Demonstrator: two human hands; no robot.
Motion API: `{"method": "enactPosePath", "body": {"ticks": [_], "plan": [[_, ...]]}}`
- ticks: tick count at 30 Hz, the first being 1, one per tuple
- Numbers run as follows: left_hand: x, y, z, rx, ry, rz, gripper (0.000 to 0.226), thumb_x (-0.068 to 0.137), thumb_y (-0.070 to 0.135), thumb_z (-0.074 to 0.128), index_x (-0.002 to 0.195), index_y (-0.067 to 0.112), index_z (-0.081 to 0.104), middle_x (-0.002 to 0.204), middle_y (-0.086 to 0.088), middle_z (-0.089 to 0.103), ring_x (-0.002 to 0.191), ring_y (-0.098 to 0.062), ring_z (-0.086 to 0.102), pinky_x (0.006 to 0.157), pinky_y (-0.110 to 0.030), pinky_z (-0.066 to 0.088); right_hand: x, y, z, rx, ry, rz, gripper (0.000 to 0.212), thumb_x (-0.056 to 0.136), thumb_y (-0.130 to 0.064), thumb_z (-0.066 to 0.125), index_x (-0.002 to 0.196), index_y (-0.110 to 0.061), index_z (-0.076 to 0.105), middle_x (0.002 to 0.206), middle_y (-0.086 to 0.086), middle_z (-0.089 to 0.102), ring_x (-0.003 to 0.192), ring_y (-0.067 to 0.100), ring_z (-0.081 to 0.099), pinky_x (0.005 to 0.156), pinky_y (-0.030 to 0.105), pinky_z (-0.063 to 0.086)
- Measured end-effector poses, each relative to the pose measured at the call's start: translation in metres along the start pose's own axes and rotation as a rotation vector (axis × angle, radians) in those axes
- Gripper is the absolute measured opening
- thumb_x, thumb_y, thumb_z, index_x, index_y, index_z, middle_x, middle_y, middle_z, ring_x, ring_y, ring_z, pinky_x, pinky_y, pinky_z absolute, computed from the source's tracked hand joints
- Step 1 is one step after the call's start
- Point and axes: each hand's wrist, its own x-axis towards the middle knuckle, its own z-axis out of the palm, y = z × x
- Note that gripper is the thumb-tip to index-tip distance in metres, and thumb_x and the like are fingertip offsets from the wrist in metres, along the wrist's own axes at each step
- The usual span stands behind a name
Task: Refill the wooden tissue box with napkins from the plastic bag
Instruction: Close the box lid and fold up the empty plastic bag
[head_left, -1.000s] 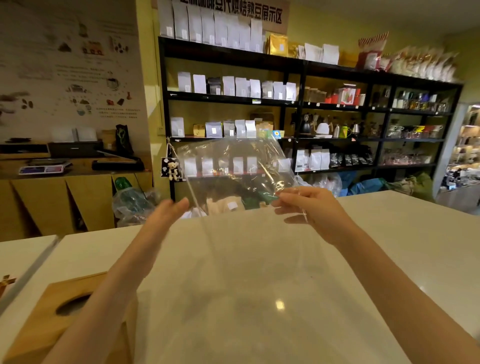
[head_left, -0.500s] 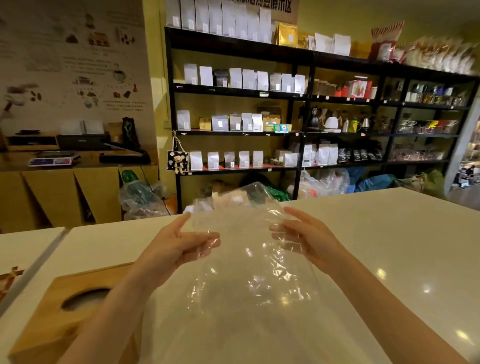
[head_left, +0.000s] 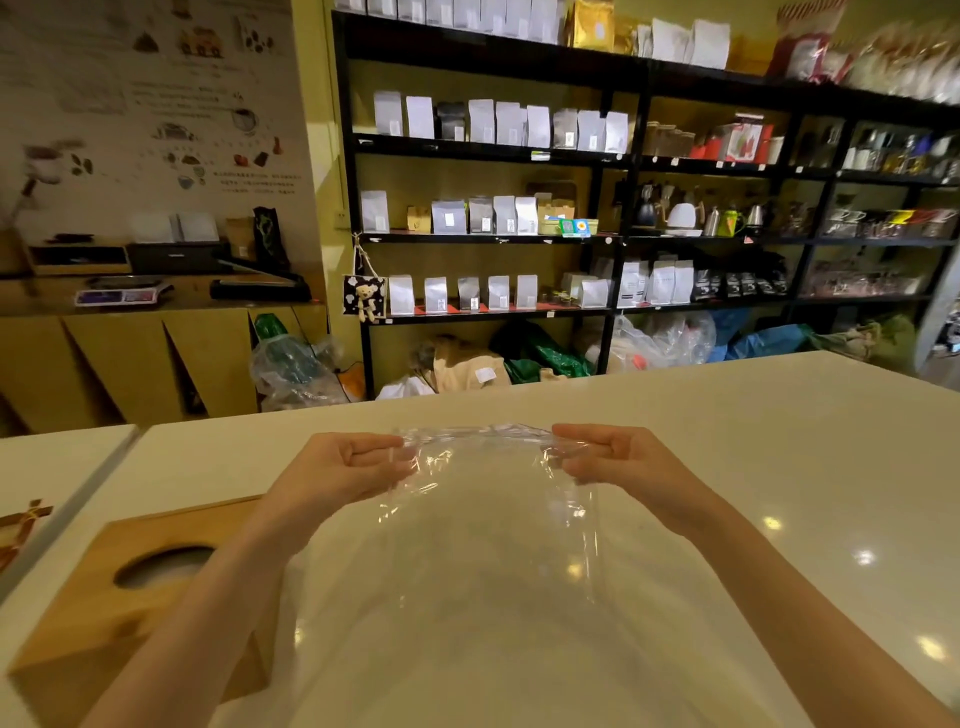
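A clear plastic bag (head_left: 483, 525) lies stretched over the white counter in front of me. My left hand (head_left: 343, 467) pinches the bag's far left corner and my right hand (head_left: 613, 462) pinches its far right corner, holding the far edge taut between them. The wooden tissue box (head_left: 104, 613), with an oval slot in its top, stands at the lower left, partly under my left forearm. I cannot make out napkins inside the bag; its near part looks whitish.
The white counter (head_left: 753, 441) extends to the right and far side. A second white surface (head_left: 57, 457) adjoins on the left. Black shelves (head_left: 623, 234) with pouches and kettles stand behind, and bags lie on the floor below them.
Both hands have come down from chest height toward the counter and spread apart, pulling the bag's far edge flat. The view has tilted down.
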Motion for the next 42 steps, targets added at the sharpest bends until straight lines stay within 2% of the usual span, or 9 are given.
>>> {"method": "enactPosePath", "body": {"ticks": [6, 12, 16, 19, 25, 29, 35, 39, 42], "plan": [[-0.011, -0.008, 0.012, 0.051, 0.135, 0.000, 0.026, 0.071, 0.009, 0.074, 0.095, 0.016, 0.071, 0.086, 0.003, 0.077, 0.086, -0.011, 0.072, 0.079, -0.018, 0.055, -0.001, 0.008, -0.003, -0.061, -0.023, -0.010, 0.039, 0.077, -0.009, 0.070, 0.113, -0.022, 0.063, 0.099, -0.015, 0.073, 0.096, 0.001, 0.067, 0.081, 0.013, 0.051], [-0.038, 0.000, 0.011, 0.334, 0.355, 0.067, 0.014, 0.068, 0.018, 0.078, 0.075, 0.025, 0.068, 0.076, 0.001, 0.073, 0.077, -0.007, 0.067, 0.068, -0.018, 0.048, -0.018, -0.001, 0.010, -0.214, 0.167, -0.119, 0.012, 0.072, -0.012, 0.076, 0.078, -0.022, 0.075, 0.068, -0.016, 0.071, 0.068, -0.004, 0.065, 0.064, 0.007, 0.044], [-0.073, 0.018, 0.006, 0.451, 0.389, 0.126, 0.009, 0.074, 0.020, 0.073, 0.082, 0.018, 0.070, 0.074, 0.004, 0.067, 0.075, -0.007, 0.060, 0.062, -0.016, 0.043, -0.043, -0.024, 0.020, -0.401, 0.178, -0.233, 0.015, 0.072, -0.019, 0.076, 0.068, -0.032, 0.069, 0.097, -0.002, 0.062, 0.092, 0.010, 0.057, 0.078, 0.018, 0.040], [-0.116, 0.030, 0.001, 0.502, 0.336, 0.137, 0.003, 0.074, 0.023, 0.071, 0.076, 0.022, 0.068, 0.085, 0.001, 0.060, 0.082, -0.014, 0.053, 0.061, -0.019, 0.039, -0.077, -0.048, 0.027, -0.207, 0.069, -0.198, 0.008, 0.082, -0.014, 0.065, 0.078, -0.019, 0.070, 0.109, -0.003, 0.064, 0.100, 0.014, 0.062, 0.090, 0.026, 0.045], [-0.231, 0.011, -0.006, 0.080, -0.251, -0.075, 0.003, 0.069, 0.022, 0.070, 0.071, 0.020, 0.071, 0.085, -0.003, 0.074, 0.083, -0.015, 0.069, 0.068, -0.020, 0.056, -0.161, -0.076, 0.063, 0.009, -0.035, -0.191, 0.010, 0.088, -0.010, 0.056, 0.082, -0.010, 0.064, 0.074, 0.010, 0.072, 0.061, 0.024, 0.069, 0.052, 0.028, 0.054], [-0.300, -0.024, 0.001, -0.019, -0.549, -0.129, 0.033, 0.069, 0.025, 0.076, 0.101, 0.022, 0.070, 0.098, -0.004, 0.075, 0.094, -0.015, 0.069, 0.077, -0.018, 0.053, -0.212, -0.070, 0.097, 0.098, -0.138, -0.079, 0.007, 0.080, -0.013, 0.062, 0.078, -0.013, 0.068, 0.065, 0.001, 0.071, 0.055, 0.017, 0.062, 0.050, 0.025, 0.049], [-0.358, -0.093, 0.022, -0.286, -0.555, -0.329, 0.043, 0.049, 0.042, 0.085, 0.078, 0.012, 0.075, 0.075, -0.003, 0.074, 0.071, -0.011, 0.069, 0.065, -0.019, 0.056, -0.265, -0.029, 0.143, 0.189, -0.209, 0.298, 0.015, 0.081, -0.032, 0.059, 0.085, -0.024, 0.070, 0.074, -0.014, 0.072, 0.070, 0.003, 0.064, 0.075, 0.022, 0.053], [-0.382, -0.146, 0.042, -0.475, -0.430, -0.534, 0.022, 0.059, 0.028, 0.079, 0.074, 0.012, 0.075, 0.072, -0.002, 0.074, 0.065, -0.010, 0.069, 0.066, -0.024, 0.060, -0.294, 0.029, 0.182, 0.918, -0.107, 0.566, 0.031, 0.081, -0.037, 0.055, 0.076, -0.014, 0.074, 0.078, 0.005, 0.074, 0.071, 0.020, 0.071, 0.066, 0.031, 0.059], [-0.397, -0.195, 0.064, -0.534, -0.267, -0.653, 0.010, 0.074, 0.016, 0.067, 0.078, 0.008, 0.071, 0.067, 0.000, 0.072, 0.059, -0.009, 0.068, 0.060, -0.022, 0.059, -0.319, 0.086, 0.217, 1.121, -0.018, 0.716, 0.063, 0.094, -0.048, 0.029, 0.079, -0.008, 0.076, 0.081, 0.011, 0.075, 0.074, 0.024, 0.072, 0.065, 0.035, 0.060]]}}
